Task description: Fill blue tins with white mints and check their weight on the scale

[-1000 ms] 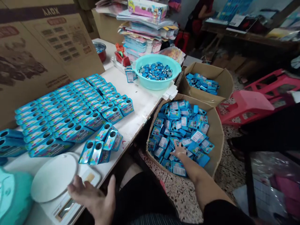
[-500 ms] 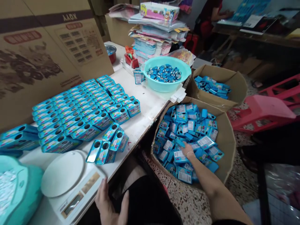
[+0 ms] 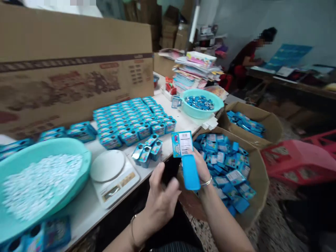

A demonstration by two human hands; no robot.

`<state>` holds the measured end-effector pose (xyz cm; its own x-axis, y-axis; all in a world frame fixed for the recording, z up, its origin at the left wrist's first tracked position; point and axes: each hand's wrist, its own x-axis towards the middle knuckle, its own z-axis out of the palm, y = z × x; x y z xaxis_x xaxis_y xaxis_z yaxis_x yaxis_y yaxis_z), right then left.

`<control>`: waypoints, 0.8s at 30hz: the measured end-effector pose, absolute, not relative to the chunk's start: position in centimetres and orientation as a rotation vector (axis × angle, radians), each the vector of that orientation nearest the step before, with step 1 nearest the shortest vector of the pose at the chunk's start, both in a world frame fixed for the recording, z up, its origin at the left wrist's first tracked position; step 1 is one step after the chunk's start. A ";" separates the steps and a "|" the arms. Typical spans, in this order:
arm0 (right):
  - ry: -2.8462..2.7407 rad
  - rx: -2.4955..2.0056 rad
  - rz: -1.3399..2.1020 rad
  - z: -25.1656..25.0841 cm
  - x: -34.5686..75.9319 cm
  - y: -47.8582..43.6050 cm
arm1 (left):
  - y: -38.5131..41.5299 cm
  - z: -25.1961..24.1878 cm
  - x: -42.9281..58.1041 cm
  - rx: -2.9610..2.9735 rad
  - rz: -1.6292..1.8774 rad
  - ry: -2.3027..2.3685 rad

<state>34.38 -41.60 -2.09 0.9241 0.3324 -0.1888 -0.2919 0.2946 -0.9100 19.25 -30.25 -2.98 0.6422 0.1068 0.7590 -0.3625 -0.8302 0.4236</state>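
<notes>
Beside the table (image 3: 84, 206) stand two open cartons (image 3: 258, 171); on it, two teal basins (image 3: 73, 185) and one scale (image 3: 115, 183). The person's left hand (image 3: 161, 196) looks empty, fingers parted, apart from the right hand (image 3: 201, 166), clamped on two blue tins (image 3: 191, 173) near the closer carton. Holding this pair seems the step; moving on calls for a steady grip. Four loose tins (image 3: 145, 155) sit by the scale.

We're seeing our left hand (image 3: 162, 201) blurred and turquoise basin (image 3: 85, 162) cropped. Blue tins (image 3: 191, 173) are partly hiding our right hand (image 3: 201, 166).
</notes>
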 end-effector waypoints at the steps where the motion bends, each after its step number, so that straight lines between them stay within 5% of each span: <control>1: -0.091 -1.217 0.402 -0.9 33.5 -39.5 | -29.4 -2.0 18.7 2.401 1.279 -0.252; 9: -0.267 -1.102 0.614 3.5 27.3 -27.4 | -19.0 2.5 13.0 2.724 1.423 -0.257; 13: -0.253 -0.922 0.730 4.2 24.8 -24.0 | -16.4 1.8 9.8 2.015 1.508 0.227; 18: -0.249 -0.936 0.982 4.2 23.4 -21.8 | -16.1 1.1 7.2 0.904 1.215 0.549; 24: -0.270 -1.067 1.099 5.3 22.6 -19.0 | -14.7 1.1 3.7 0.794 1.026 0.616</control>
